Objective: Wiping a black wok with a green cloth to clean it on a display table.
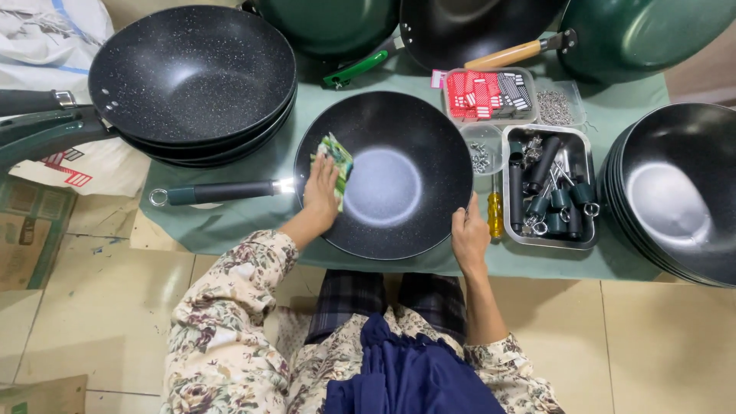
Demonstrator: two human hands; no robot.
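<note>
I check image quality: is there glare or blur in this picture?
Head view: sharp overall; soft glare patch on the middle wok bottom, brighter one in the right stack of woks; edges bend from the wide lens; left hand and right hand unblurred.

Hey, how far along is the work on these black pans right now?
Looks done: a stack of handled pans sits at the left. In hand: the left hand presses a green paper inside the middle pan, which has its handle on; the right hand steadies its rim. Seemingly left: a stack of pans at the right with no handles showing, and a tray of spare handles.
</note>
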